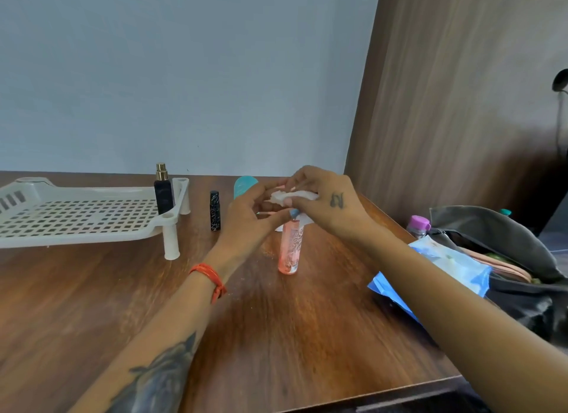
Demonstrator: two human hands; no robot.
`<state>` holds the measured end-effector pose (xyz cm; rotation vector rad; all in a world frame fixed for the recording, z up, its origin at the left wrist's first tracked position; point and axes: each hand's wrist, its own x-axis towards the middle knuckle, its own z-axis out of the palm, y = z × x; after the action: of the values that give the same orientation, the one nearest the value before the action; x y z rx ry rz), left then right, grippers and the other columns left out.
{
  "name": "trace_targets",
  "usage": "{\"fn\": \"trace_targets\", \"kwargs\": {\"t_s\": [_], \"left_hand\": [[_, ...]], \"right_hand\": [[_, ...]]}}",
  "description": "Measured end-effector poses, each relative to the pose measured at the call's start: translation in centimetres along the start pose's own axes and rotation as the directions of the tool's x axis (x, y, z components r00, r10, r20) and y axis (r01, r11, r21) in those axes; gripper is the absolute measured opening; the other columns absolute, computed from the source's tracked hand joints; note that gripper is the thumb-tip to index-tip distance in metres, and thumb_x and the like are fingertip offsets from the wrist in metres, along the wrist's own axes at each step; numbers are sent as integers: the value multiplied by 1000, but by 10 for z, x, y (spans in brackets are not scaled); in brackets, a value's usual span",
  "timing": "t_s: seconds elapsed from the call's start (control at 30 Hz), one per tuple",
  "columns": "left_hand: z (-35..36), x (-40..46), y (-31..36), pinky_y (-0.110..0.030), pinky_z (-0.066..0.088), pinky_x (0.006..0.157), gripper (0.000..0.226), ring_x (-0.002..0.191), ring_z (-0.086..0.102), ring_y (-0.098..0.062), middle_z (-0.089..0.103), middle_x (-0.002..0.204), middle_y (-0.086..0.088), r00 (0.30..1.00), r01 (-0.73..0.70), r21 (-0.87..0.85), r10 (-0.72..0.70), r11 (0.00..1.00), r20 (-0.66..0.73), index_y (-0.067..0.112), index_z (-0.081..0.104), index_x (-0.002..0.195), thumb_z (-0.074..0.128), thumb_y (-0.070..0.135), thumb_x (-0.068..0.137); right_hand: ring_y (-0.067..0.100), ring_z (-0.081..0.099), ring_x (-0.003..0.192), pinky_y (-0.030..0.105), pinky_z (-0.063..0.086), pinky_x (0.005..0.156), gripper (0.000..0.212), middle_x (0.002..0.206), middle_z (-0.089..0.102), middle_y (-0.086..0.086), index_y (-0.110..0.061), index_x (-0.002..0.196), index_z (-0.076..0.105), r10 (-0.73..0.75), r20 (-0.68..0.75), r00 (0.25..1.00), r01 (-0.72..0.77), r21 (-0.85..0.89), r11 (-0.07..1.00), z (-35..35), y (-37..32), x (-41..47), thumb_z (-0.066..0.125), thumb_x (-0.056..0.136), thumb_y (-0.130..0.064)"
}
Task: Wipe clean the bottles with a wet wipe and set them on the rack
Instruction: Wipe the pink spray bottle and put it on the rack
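Our left hand (246,215) and right hand (322,200) meet above the middle of the tabletop (276,335), and both pinch the white wet wipe (293,195), the fingers of each curled round its ends so that it is stretched and bunched between them. Just under the hands stands the pink bottle (289,249), upright on the tabletop, its blue cap (294,212) touching or almost touching the left fingertips; a flap of the wipe hangs down beside that cap. We judge the wipe to be limp, damp and easy to tear, best held by a fold, while the bottle looks like light, smooth plastic that will turn slippery once wet and tip easily, being tall and narrow, so we would take it round the body below the cap while wiping. To the left stands a small black bottle (214,211), and farther left the white rack (76,219) with a dark perfume bottle (163,191) already on its right corner. Behind the hands lies a teal container (244,185). At the right lie a blue wipes pack (455,271) and an open grey bag (507,252).
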<state>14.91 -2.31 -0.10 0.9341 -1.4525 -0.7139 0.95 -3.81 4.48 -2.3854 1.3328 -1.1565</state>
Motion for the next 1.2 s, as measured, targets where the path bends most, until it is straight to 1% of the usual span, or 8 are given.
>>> {"fn": "trace_targets", "kwargs": {"t_s": [0.17,0.33,0.4,0.53,0.63,0.8,1.0,1.2], "left_hand": [[-4,3,0,-11,51,71,43,90,66,-2,66,103,9,1000,0,17,0,1000,14,28,59,113,71,8,77],[-6,6,-2,-4,47,68,37,81,62,14,66,88,20,999,43,65,-44,997,16,37,58,107,70,17,79],[-8,8,-5,-5,47,72,30,79,61,16,66,84,21,999,51,108,-49,993,-20,29,65,107,70,18,79],[-10,11,-10,-9,47,74,22,80,63,11,68,85,18,995,83,96,-76,992,-70,31,68,94,71,17,78],[-7,12,-12,-12,48,75,18,80,65,5,70,84,12,993,84,89,-76,993,-85,29,68,92,70,16,80],[-5,10,-12,-13,50,74,19,83,64,-2,69,87,7,993,91,117,-81,989,-87,28,64,96,66,14,83],[-4,9,-9,-10,50,69,17,71,65,3,70,78,8,987,122,89,-111,989,-116,28,65,90,69,16,79],[-5,10,-12,-13,47,73,22,77,67,1,71,79,11,981,150,76,-139,986,-137,23,68,97,73,18,76]], "right_hand": [[4,56,76,4,43,59,6,91,59,-7,-18,91,58,68,-73,995,-59,117,991,11,5,-4,60,88,-22],[23,68,82,35,55,72,5,91,70,12,-15,86,62,248,-80,965,-161,567,808,22,25,-9,67,83,-14],[19,68,82,33,54,72,9,88,71,7,-19,83,61,302,-198,932,-119,621,774,29,32,-16,67,82,-12],[-3,61,82,10,48,66,16,88,66,-17,-25,89,64,221,-453,864,-6,429,903,39,39,-30,67,82,-11],[-1,59,79,10,46,69,19,89,69,-11,-21,93,71,32,-523,852,96,215,972,45,41,-33,68,79,-9],[16,64,92,21,49,81,17,100,70,5,-10,95,72,-368,-388,845,343,-135,930,60,42,-43,65,79,-10],[14,65,87,21,52,77,14,93,71,5,-8,86,73,-284,-403,870,298,-30,954,58,38,-42,74,73,-5],[-2,59,75,7,47,71,14,90,72,-1,-15,91,73,181,-357,916,-80,281,957,53,44,-36,66,82,-7]]}}
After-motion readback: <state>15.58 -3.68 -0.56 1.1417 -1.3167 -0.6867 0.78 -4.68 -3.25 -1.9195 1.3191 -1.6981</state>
